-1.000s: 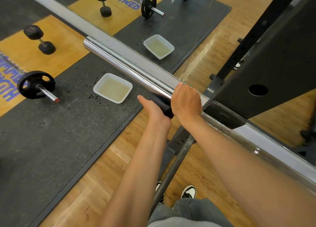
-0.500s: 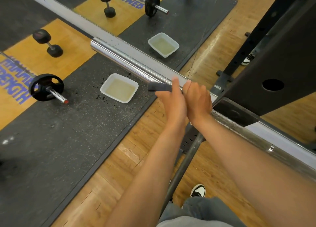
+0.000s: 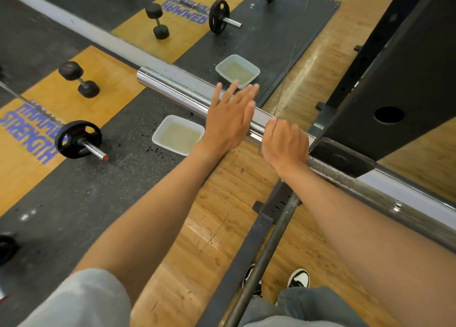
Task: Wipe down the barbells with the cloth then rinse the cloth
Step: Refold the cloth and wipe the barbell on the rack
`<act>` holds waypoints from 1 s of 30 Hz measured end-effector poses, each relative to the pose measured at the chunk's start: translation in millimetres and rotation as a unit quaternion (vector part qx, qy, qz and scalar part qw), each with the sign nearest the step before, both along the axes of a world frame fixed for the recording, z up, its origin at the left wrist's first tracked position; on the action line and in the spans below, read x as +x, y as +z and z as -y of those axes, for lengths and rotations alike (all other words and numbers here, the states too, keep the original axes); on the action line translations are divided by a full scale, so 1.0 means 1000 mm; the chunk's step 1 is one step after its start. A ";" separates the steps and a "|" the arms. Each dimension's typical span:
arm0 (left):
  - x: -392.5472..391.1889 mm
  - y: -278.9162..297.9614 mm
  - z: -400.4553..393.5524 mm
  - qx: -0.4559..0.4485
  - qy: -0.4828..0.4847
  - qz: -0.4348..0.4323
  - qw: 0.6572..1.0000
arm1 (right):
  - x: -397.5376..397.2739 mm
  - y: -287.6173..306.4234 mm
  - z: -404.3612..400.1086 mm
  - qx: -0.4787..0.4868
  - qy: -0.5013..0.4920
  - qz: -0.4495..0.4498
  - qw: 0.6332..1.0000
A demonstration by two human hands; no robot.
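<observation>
A chrome barbell [image 3: 172,90] lies across a black rack, its sleeve end pointing left over the floor mat. My left hand [image 3: 229,119] lies over the sleeve with fingers straight and spread. My right hand [image 3: 283,144] grips the bar just right of it, beside the rack's hook. No part of the dark cloth shows; whether it is under a hand I cannot tell. A white tub of cloudy water [image 3: 158,139] sits on the mat below the sleeve.
A mirror runs behind the bar and repeats the tub [image 3: 237,70] and weights. A short barbell with a black plate [image 3: 79,139] and a dumbbell [image 3: 79,79] lie on the floor at left. The rack upright [image 3: 394,80] stands right; its base rail [image 3: 259,252] runs by my feet.
My left hand gripped the dark cloth on the sleeve; now its fingers are straight and the cloth is out of sight. The right hand keeps its grip on the bar.
</observation>
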State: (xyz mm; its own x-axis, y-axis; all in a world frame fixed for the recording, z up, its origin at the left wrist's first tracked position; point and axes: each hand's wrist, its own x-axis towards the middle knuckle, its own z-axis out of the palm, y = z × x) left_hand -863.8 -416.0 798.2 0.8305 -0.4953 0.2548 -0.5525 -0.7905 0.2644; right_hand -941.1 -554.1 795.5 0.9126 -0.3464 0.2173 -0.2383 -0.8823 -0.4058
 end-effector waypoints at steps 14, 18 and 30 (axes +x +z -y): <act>-0.002 0.007 -0.014 -0.011 -0.111 -0.003 0.994 | 0.002 -0.001 0.000 0.009 -0.013 -0.017 1.000; -0.029 -0.001 0.012 -0.059 -0.119 0.019 0.991 | 0.002 0.000 0.002 0.033 -0.021 -0.015 0.999; -0.023 0.000 0.012 -0.023 -0.158 0.045 0.986 | -0.001 0.005 0.000 0.058 -0.019 -0.016 0.998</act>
